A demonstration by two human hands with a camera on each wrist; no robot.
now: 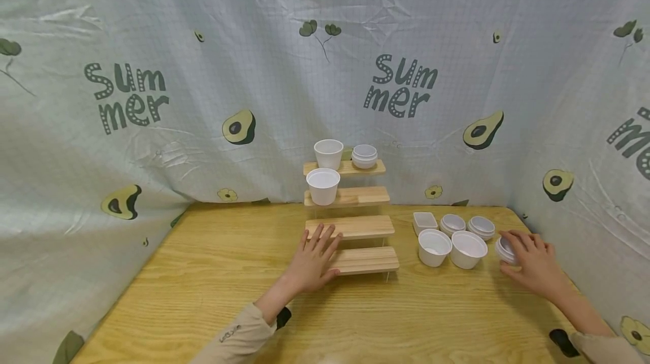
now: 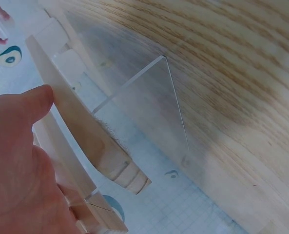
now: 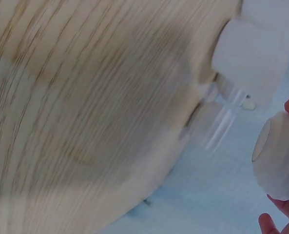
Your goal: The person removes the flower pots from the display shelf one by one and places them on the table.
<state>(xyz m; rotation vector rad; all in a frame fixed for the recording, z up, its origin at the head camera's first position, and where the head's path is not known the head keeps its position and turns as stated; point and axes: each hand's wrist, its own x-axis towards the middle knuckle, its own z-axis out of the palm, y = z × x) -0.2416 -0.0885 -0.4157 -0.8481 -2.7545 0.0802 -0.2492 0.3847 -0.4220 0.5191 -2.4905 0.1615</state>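
My right hand (image 1: 537, 267) grips a small white ribbed bowl (image 1: 505, 251) at the right side of the table. In the right wrist view that bowl (image 3: 277, 156) is tilted, with the thumb at one side and fingertips at the other. My left hand (image 1: 312, 262) rests at the left end of a wooden stepped display stand (image 1: 363, 261), its fingers spread over the lower steps. The left wrist view shows the left thumb (image 2: 37, 102) against the edge of a board. Two white cups (image 1: 323, 186) and a white ribbed bowl (image 1: 364, 156) stand on the upper two steps.
Right of the stand, two white cups (image 1: 468, 250) stand in front of a square white container (image 1: 424, 222) and two ribbed bowls (image 1: 481, 227). A printed curtain (image 1: 284, 99) hangs behind and beside the wooden table (image 1: 218, 273). Clear supports (image 2: 149, 92) hold up the boards.
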